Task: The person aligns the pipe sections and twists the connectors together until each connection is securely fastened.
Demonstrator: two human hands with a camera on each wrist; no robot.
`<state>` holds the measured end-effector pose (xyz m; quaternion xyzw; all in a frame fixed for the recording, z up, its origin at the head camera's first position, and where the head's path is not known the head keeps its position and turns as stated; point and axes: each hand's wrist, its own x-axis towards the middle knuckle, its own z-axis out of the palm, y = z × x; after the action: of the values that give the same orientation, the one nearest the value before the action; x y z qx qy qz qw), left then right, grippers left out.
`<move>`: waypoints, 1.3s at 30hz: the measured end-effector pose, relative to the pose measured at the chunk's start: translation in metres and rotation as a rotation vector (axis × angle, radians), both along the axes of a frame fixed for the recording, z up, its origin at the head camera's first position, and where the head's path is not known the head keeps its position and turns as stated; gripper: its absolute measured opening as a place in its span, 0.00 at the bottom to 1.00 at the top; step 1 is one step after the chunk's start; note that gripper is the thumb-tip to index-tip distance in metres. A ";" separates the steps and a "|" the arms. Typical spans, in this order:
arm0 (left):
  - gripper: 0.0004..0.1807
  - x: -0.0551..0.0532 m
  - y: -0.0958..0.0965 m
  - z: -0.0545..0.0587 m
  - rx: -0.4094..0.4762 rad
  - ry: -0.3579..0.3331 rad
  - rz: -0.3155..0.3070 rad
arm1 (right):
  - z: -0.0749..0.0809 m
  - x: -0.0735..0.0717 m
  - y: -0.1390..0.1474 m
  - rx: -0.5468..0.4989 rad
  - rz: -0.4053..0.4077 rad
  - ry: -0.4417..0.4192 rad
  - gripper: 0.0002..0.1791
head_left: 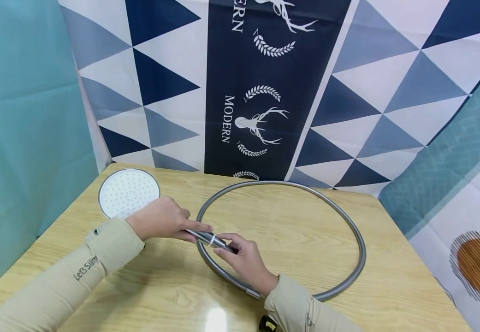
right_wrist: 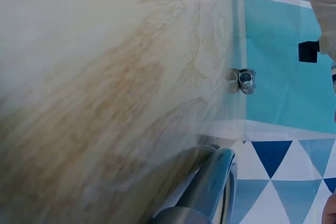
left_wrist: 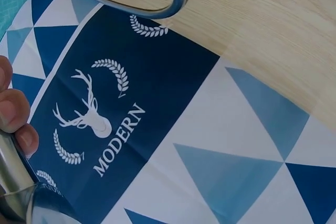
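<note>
My left hand (head_left: 167,221) grips the handle (head_left: 196,234) of a shower head. Its round face (head_left: 128,192), white and dotted with nozzles, points up at the table's far left. In the left wrist view, the left fingers (left_wrist: 16,114) lie against the shiny metal handle (left_wrist: 14,166). My right hand (head_left: 245,258) pinches a grey metal piece (head_left: 222,242) in line with the handle, at a white ring (head_left: 212,240). The fingers partly cover this join. A grey shower hose (head_left: 358,235) loops on the table; one metal end (head_left: 252,292) lies beside the right wrist, and the forearm hides part of the loop.
The wooden table (head_left: 173,295) backs onto a patterned cloth (head_left: 169,92), with teal cloth (head_left: 24,115) on the left. A small chrome fitting (right_wrist: 247,81) stands near the table's edge in the right wrist view. A black and yellow item (head_left: 267,323) shows by the right sleeve.
</note>
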<state>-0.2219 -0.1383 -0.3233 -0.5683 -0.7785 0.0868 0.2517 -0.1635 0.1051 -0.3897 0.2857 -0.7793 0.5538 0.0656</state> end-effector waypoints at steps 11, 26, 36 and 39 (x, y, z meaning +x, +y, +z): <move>0.21 -0.001 0.001 0.001 -0.004 -0.003 0.000 | 0.001 -0.005 0.002 0.005 0.007 -0.004 0.15; 0.21 -0.005 0.002 -0.002 0.016 0.034 -0.038 | -0.003 -0.003 0.003 0.011 -0.020 -0.052 0.16; 0.21 -0.007 0.001 -0.002 0.014 0.036 -0.023 | -0.006 -0.006 0.000 -0.085 -0.031 0.044 0.13; 0.20 -0.008 0.000 -0.002 0.020 0.026 -0.026 | -0.006 -0.007 0.000 -0.069 -0.033 0.060 0.13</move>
<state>-0.2302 -0.1386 -0.3252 -0.5746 -0.7686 0.0833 0.2685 -0.1709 0.1053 -0.3954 0.2868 -0.7621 0.5704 0.1078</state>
